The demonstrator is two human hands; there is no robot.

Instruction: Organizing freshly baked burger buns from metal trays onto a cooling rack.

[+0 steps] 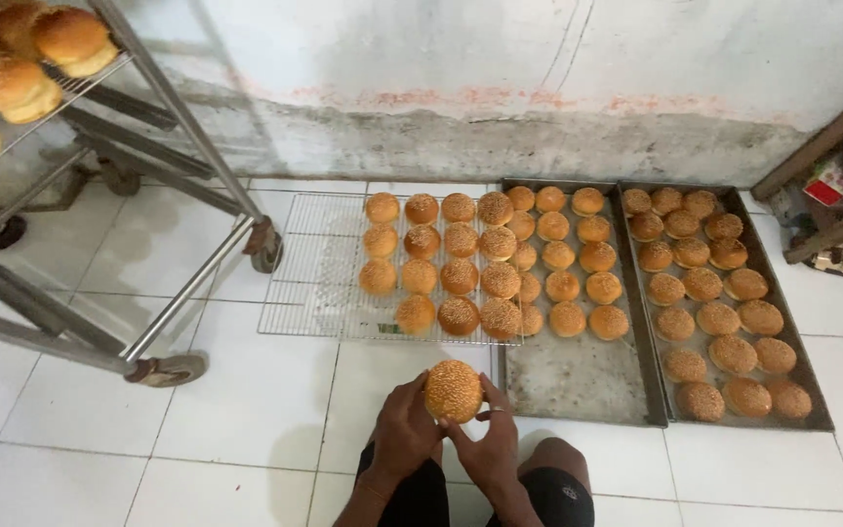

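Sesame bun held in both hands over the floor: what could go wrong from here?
1. The sesame bun is pinched between the left hand and right hand above bare floor tiles; a slip would likely dirty it.
2. The wire cooling rack lies flat on the floor and overlaps the edge of the middle baking tray, so nudging it may shift buns.
3. Squeezing could dent the bun or shed seeds.

We see a white tiled floor (246,410). Directly on it lies a wire rack (319,263), partly covered with rows of buns (441,259). Just beside it to the right lie two metal trays, the first (578,376) half filled with buns, the second (812,415) nearly full. A wheeled trolley (163,366) stands at left.
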